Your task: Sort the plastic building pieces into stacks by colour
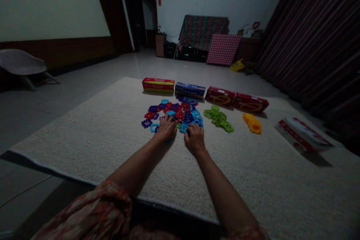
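A mixed pile of red, blue, purple and cyan plastic puzzle pieces [180, 111] lies on a cream rug [98, 138]. My left hand [166, 127] rests at the pile's near edge, fingers curled down onto the pieces. My right hand [194, 138] sits just right of it, fingers bent at the pile's near right edge; what they pinch is hidden. A sorted heap of green pieces [219, 118] lies to the right, and a small heap of yellow pieces [252, 123] further right.
Several long boxes line the rug's far side: a red-yellow box [158, 84], a blue box [190, 90], two red boxes [235, 99]. Another box [302, 134] lies at the right. A chair [21, 63] stands far left, furniture by the back wall.
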`<state>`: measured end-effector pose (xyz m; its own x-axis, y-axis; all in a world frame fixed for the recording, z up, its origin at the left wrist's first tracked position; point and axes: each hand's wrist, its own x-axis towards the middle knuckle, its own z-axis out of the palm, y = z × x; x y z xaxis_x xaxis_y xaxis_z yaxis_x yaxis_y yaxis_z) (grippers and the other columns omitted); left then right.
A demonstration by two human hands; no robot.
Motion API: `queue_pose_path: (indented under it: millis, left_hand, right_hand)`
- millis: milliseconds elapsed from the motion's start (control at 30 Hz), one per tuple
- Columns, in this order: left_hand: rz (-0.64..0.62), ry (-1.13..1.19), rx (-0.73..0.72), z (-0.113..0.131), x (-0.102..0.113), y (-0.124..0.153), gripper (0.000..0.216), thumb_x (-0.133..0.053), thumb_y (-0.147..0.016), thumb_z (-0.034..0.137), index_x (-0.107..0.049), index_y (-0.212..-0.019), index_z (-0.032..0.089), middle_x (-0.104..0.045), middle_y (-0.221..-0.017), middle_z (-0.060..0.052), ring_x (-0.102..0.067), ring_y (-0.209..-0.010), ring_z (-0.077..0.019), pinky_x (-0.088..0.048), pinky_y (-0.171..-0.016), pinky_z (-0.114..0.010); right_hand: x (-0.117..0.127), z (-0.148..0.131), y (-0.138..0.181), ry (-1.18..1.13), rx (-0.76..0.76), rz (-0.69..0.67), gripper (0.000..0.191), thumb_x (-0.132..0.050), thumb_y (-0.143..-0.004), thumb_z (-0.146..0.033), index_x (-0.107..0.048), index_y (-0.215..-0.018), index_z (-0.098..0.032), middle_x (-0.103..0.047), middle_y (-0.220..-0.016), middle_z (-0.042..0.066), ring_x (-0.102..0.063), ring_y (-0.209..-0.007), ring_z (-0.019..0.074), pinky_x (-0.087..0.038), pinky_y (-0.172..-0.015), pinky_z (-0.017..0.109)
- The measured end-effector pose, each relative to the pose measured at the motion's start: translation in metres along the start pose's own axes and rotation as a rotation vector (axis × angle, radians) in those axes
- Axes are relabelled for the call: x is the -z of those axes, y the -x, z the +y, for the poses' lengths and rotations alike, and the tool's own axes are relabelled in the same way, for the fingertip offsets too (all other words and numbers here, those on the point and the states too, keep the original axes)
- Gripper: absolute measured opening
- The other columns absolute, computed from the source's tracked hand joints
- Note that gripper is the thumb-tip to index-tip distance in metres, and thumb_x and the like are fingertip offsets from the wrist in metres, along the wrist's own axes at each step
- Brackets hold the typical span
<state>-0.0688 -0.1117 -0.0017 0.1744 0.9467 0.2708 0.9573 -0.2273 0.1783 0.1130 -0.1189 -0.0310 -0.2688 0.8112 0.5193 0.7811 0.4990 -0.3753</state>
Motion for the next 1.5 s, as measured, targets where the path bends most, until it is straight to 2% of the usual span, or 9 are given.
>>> queue_pose_path:
  millis: [233,467,600,800,933,1067,1233,1367,1500]
  left_hand:
    - [0.100,0.064,0.061,-0.016,0.001,0.001,0.011,-0.069,-0.081,0.025,-0.072,-0.090,0.020,-0.061,-0.135,-0.014,-0.037,-0.143,-0.0409,-0.035,-0.112,-0.060]
    - [0.238,0.117,0.193,-0.035,0.013,-0.003,0.010,-0.071,-0.082,0.028,-0.073,-0.084,0.019,-0.066,-0.127,-0.015,-0.047,-0.135,-0.0388,-0.040,-0.108,-0.055]
    - [0.251,0.164,0.166,-0.038,0.005,0.000,0.010,-0.068,-0.084,0.029,-0.072,-0.079,0.021,-0.069,-0.115,-0.013,-0.057,-0.122,-0.0346,-0.045,-0.104,-0.052]
    - [0.293,0.256,0.103,-0.037,-0.003,-0.001,0.008,-0.067,-0.085,0.027,-0.070,-0.080,0.021,-0.070,-0.103,-0.010,-0.063,-0.109,-0.0293,-0.049,-0.100,-0.048]
    - [0.258,0.295,-0.034,-0.021,-0.006,-0.005,0.007,-0.068,-0.085,0.027,-0.070,-0.086,0.020,-0.070,-0.106,-0.011,-0.063,-0.108,-0.0272,-0.051,-0.098,-0.045]
    - [0.200,0.272,-0.162,0.009,-0.011,-0.010,0.013,-0.068,-0.086,0.025,-0.070,-0.097,0.019,-0.067,-0.124,-0.013,-0.058,-0.122,-0.0295,-0.047,-0.104,-0.048]
    - [0.103,0.234,-0.208,0.046,-0.013,-0.021,0.019,-0.066,-0.087,0.027,-0.071,-0.103,0.018,-0.066,-0.124,-0.016,-0.059,-0.121,-0.0306,-0.048,-0.103,-0.048]
    - [0.078,0.243,-0.248,0.061,-0.014,-0.037,0.023,-0.064,-0.089,0.027,-0.070,-0.109,0.019,-0.067,-0.126,-0.014,-0.060,-0.121,-0.0293,-0.048,-0.104,-0.046]
    - [0.051,0.184,-0.242,0.061,-0.015,-0.069,0.023,-0.056,-0.092,0.025,-0.070,-0.110,0.018,-0.066,-0.125,-0.014,-0.062,-0.117,-0.0285,-0.049,-0.103,-0.044]
  right_hand:
    - [-0.004,0.005,-0.001,-0.058,-0.035,0.129,0.019,-0.055,-0.085,-0.018,-0.065,-0.101,-0.019,-0.067,-0.121,0.014,-0.054,-0.119,0.0287,-0.037,-0.104,0.045]
    - [-0.010,0.035,-0.008,-0.078,-0.349,0.385,0.037,-0.050,-0.088,-0.030,-0.061,-0.121,-0.016,-0.060,-0.135,0.021,-0.051,-0.130,0.0312,-0.040,-0.108,0.049]
    - [-0.014,0.040,-0.009,-0.100,-0.438,0.267,0.046,-0.047,-0.089,-0.033,-0.057,-0.129,-0.013,-0.063,-0.131,0.022,-0.055,-0.125,0.0341,-0.038,-0.108,0.057]
    - [-0.012,0.026,-0.007,-0.406,-0.145,0.076,0.048,-0.048,-0.090,-0.034,-0.058,-0.135,-0.019,-0.062,-0.138,0.015,-0.055,-0.129,0.0284,-0.041,-0.111,0.051]
    - [-0.001,0.020,-0.010,-0.523,-0.136,0.134,0.040,-0.051,-0.089,-0.036,-0.066,-0.123,-0.022,-0.066,-0.131,0.013,-0.058,-0.126,0.0283,-0.043,-0.111,0.052]
    - [0.006,0.020,-0.012,-0.626,-0.260,0.207,0.037,-0.055,-0.088,-0.045,-0.068,-0.113,-0.020,-0.072,-0.114,0.011,-0.065,-0.107,0.0259,-0.051,-0.100,0.046]
    - [0.005,0.028,-0.013,-0.730,-0.423,0.335,0.035,-0.062,-0.079,-0.045,-0.069,-0.102,-0.018,-0.071,-0.102,0.009,-0.067,-0.089,0.0224,-0.055,-0.085,0.039]
    - [0.019,0.048,-0.018,-0.775,-0.552,0.347,0.040,-0.063,-0.074,-0.047,-0.069,-0.100,-0.017,-0.071,-0.086,0.006,-0.063,-0.070,0.0195,-0.056,-0.071,0.037]
    - [0.048,0.093,-0.033,-0.603,-0.575,0.427,0.043,-0.062,-0.068,-0.049,-0.071,-0.095,-0.016,-0.071,-0.087,0.009,-0.064,-0.075,0.0229,-0.055,-0.076,0.041]
